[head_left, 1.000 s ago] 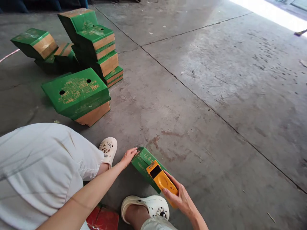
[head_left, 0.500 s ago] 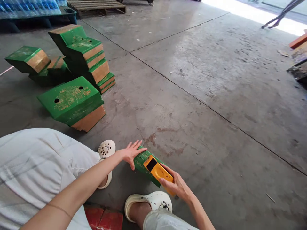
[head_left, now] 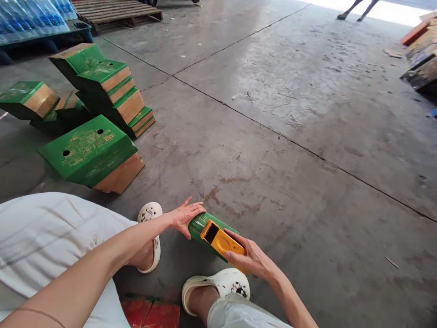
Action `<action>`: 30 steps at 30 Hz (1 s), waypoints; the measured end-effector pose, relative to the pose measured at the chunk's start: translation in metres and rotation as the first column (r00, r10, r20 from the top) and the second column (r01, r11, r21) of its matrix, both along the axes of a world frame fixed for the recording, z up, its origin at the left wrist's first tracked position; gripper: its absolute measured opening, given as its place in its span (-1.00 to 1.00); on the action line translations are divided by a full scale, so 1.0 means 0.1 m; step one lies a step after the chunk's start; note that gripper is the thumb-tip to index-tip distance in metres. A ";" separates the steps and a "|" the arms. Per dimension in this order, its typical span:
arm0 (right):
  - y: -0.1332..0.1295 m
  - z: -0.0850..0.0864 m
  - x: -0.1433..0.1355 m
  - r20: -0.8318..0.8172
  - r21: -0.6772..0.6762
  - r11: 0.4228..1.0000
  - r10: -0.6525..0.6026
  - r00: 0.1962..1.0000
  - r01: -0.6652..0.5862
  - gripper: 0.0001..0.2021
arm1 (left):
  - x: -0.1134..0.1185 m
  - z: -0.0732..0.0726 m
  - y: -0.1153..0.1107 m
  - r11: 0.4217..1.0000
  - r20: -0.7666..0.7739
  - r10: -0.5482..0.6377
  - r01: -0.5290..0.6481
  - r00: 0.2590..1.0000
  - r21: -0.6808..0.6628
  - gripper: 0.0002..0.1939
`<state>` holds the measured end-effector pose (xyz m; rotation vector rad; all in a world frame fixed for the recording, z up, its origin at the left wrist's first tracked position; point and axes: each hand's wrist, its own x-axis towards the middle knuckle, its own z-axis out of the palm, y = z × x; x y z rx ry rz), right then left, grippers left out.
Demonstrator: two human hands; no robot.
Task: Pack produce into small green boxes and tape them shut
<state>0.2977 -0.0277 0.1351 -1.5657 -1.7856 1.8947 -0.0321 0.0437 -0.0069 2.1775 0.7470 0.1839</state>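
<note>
My left hand (head_left: 187,217) rests against the near-left end of a small green box (head_left: 196,227), fingers stretched out and thumb spread. The box lies on the floor between my feet and has pale printing on it. My right hand (head_left: 251,256) is closed around a yellow handheld device (head_left: 225,243) with a dark window at one end and a rounded mark on its face. I hold it over the box, covering part of it; whether the two touch, I cannot tell.
Green-and-brown cartons (head_left: 89,150) stand stacked at the left. My white clogs (head_left: 218,284) flank the small box, and a red box (head_left: 152,313) sits below me. Behind are a wooden pallet (head_left: 118,11), wrapped bottles (head_left: 32,23) and a person's legs (head_left: 358,9).
The view has shifted slightly. My left fingers lie closer together and more along the box's end than before. The yellow device stays in my right hand over the box. The distant legs have moved.
</note>
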 end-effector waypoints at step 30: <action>-0.10 0.12 0.12 0.229 0.056 0.993 0.089 0.969 -0.104 -0.29 | 0.56 0.02 -0.50 0.980 -0.218 0.034 0.009 0.975 0.197 0.39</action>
